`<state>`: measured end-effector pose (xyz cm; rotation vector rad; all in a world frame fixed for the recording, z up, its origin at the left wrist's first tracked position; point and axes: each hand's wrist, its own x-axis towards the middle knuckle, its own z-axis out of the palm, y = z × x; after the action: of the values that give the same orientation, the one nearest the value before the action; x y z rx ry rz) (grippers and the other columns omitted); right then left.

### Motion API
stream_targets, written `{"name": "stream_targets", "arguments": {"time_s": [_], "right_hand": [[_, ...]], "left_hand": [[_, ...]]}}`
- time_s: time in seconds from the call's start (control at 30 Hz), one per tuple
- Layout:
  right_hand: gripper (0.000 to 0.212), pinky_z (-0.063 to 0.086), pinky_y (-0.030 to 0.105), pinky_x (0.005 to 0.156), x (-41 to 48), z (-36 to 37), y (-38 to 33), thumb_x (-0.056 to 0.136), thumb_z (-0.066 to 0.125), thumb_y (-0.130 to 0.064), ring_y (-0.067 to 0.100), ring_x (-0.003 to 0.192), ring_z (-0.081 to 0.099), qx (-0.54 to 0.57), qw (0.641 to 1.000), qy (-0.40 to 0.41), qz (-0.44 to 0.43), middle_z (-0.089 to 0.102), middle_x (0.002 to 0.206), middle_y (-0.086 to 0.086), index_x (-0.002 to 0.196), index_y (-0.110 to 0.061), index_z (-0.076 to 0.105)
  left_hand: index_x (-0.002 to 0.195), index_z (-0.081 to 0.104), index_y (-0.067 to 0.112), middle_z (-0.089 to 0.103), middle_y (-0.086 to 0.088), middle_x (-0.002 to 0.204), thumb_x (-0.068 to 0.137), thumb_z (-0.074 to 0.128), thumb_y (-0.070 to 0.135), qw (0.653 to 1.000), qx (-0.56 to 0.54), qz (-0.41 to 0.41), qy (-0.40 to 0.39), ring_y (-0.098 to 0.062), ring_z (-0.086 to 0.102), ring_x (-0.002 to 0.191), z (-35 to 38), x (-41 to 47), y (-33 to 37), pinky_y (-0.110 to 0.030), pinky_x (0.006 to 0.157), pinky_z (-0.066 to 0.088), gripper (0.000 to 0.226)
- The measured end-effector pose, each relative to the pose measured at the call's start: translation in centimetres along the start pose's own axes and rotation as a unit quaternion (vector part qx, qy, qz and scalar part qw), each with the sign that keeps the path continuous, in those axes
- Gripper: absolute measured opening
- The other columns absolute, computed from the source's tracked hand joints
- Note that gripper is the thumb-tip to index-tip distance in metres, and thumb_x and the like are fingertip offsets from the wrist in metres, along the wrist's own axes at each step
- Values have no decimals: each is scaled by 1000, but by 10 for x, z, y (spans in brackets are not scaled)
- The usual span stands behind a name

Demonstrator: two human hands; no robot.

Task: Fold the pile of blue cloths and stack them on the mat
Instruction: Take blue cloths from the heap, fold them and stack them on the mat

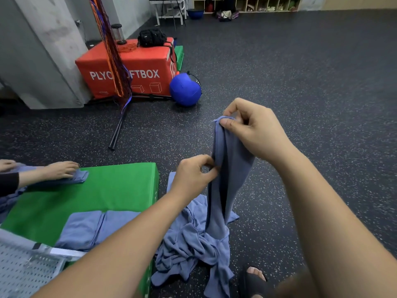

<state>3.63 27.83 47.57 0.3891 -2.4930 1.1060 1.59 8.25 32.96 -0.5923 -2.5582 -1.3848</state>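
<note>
I see one blue cloth [231, 168] held up over the floor [311, 87], hanging in a long drape whose lower end reaches the pile of blue cloths [189, 246] crumpled on the floor just right of the green mat [103, 190]. My right hand [254, 131] pinches the cloth's top edge between thumb and fingers, and my left hand [193, 177] pinches its left edge lower down, fingers curled onto the fabric. Two folded cloths [90, 229] lie side by side on the near part of the mat. At the mat's far left, another person's hand [61, 169] rests flat on a folded cloth [80, 177]. A sandalled foot [254, 276] shows near the pile. Farther back stand a red box [137, 65] and a blue ball [184, 89] beside it.
</note>
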Motion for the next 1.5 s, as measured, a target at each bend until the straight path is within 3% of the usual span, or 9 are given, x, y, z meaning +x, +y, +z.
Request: {"name": "stream_targets", "arguments": {"time_s": [0.33, 0.47, 0.63, 0.9, 0.97, 1.1, 1.27, 1.37, 1.5], "right_hand": [[12, 36, 24, 62, -1, -11, 5, 97, 73, -32, 8, 65, 45, -26, 998, 57, 12, 51, 65, -3, 95, -22, 66], [13, 35, 23, 61, 0, -16, 7, 97, 72, -33, 7, 64, 45, -26, 997, 75, 16, 49, 64, -6, 95, -22, 66], [14, 35, 22, 60, 0, -21, 11, 97, 72, -34, 7, 62, 44, -28, 994, 100, 25, 49, 64, -6, 94, -22, 66], [12, 37, 19, 61, 0, -37, 19, 97, 70, -30, 4, 60, 44, -3, 977, 206, 61, 48, 65, -8, 96, -18, 67], [12, 38, 19, 62, 0, -43, 21, 96, 69, -30, 4, 60, 44, 4, 970, 230, 72, 49, 67, -7, 97, -19, 67], [12, 38, 20, 62, 0, -42, 22, 97, 69, -31, 5, 63, 44, -6, 974, 215, 74, 53, 71, -1, 97, -19, 66], [12, 36, 15, 60, 0, -34, 27, 100, 65, -32, 5, 61, 47, -30, 976, 199, 78, 51, 66, -6, 98, -21, 63], [15, 39, 26, 62, 0, -28, 32, 101, 64, -35, 6, 62, 49, -39, 981, 177, 74, 52, 66, -8, 98, -21, 60], [20, 35, 34, 66, -3, -11, 35, 101, 66, -39, 18, 74, 55, -68, 989, 109, 79, 59, 73, -8, 100, -20, 59]], "left_hand": [[78, 77, 24, 65, 21, 61, 86, 82, 23, 987, 87, -107, -87, 11, 60, 65, 12, -19, -67, -11, 62, 36, 9], [88, 79, 22, 72, 10, 79, 87, 78, 41, 976, 147, -105, -120, -9, 62, 78, 13, -32, -83, -31, 69, 40, 20], [87, 73, 14, 73, -2, 92, 94, 77, 44, 957, 226, -32, -180, -25, 66, 90, 20, -48, -108, -34, 69, 32, 31], [71, 50, 24, 47, 10, 75, 91, 79, 51, 943, 256, -46, -206, -25, 57, 78, 13, -52, -131, -38, 66, 39, 44], [71, 55, 23, 44, 11, 75, 91, 79, 50, 935, 270, -57, -222, -24, 55, 78, 11, -54, -135, -37, 66, 35, 41], [83, 72, 15, 49, 8, 80, 93, 78, 47, 930, 264, -67, -246, -22, 55, 81, 10, -60, -137, -36, 69, 35, 34], [58, 45, 21, 51, 0, 63, 99, 71, 53, 921, 257, -113, -271, -25, 48, 68, 7, -45, -114, -38, 61, 31, 58], [59, 50, 17, 55, -4, 63, 92, 77, 51, 937, 226, -113, -243, -22, 46, 68, -5, -27, -93, -36, 58, 31, 54], [52, 44, 16, 37, 6, 48, 81, 85, 59, 959, 162, -129, -196, -13, 31, 54, -25, -10, -57, -36, 54, 28, 66]]}}
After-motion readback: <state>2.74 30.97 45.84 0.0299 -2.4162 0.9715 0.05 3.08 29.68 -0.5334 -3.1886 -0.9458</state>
